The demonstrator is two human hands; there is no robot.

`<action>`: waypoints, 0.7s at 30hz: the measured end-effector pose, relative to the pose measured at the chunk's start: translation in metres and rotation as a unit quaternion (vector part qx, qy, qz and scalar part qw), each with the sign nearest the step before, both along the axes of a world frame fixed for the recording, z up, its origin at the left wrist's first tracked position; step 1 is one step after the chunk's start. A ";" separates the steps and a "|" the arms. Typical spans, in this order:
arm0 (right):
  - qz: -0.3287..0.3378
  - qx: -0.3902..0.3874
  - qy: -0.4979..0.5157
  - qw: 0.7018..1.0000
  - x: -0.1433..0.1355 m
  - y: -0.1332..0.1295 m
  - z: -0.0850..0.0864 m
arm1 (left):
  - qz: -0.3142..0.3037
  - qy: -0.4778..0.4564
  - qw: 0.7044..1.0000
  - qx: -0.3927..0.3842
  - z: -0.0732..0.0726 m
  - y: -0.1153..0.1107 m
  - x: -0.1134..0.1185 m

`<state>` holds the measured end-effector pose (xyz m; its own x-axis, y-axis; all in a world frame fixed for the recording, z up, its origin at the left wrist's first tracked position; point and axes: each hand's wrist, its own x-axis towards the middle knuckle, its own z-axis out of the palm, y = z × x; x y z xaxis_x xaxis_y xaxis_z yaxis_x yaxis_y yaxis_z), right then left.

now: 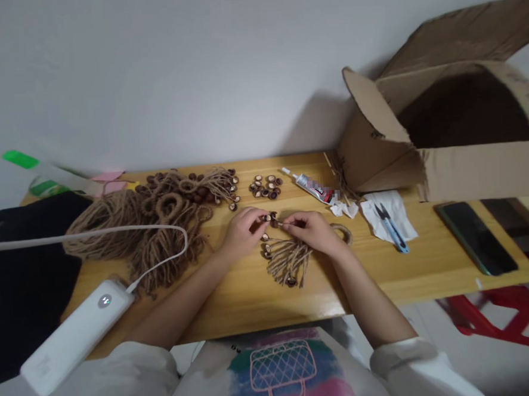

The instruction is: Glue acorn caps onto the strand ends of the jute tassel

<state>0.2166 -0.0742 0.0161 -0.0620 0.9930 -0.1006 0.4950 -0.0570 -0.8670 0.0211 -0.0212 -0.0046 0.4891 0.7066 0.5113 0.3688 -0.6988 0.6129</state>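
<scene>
Between my hands, over the middle of the wooden table, are small brown nut-like pieces. My left hand point(247, 230) pinches one such piece point(267, 218) between thumb and fingertips. The fingers of my right hand point(310, 230) are closed on the end of a twine strand point(284, 223), just right of that piece. Below, a fringe of twine strands point(290, 259) spreads on the table, with brown pieces at some ends. A twine ring point(344, 234) shows beside my right wrist. Behind my hands lies a cluster of loose brown pieces point(266, 188).
A glue tube point(314, 189) lies behind my right hand, with snips point(392, 229) on white tissue point(406, 216) further right. An open cardboard box point(377, 137) and a phone point(477, 239) are at the right. Twine bundles point(159, 228) and a white power bank point(78, 335) sit left.
</scene>
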 end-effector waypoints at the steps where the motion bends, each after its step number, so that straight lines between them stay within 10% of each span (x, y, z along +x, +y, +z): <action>1: 0.002 0.001 0.003 1.000 0.000 0.000 -0.001 | 0.001 -0.001 1.000 -0.006 -0.003 0.001 0.000; 21: 0.042 -0.020 0.039 0.998 -0.001 0.002 0.000 | -0.048 -0.023 0.989 -0.141 -0.006 0.005 -0.002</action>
<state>0.2156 -0.0726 0.0160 -0.1549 0.9791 -0.1316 0.4312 -0.0529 -0.9007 0.0191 -0.0163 -0.0101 0.5423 0.7754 0.3235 0.2760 -0.5281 0.8031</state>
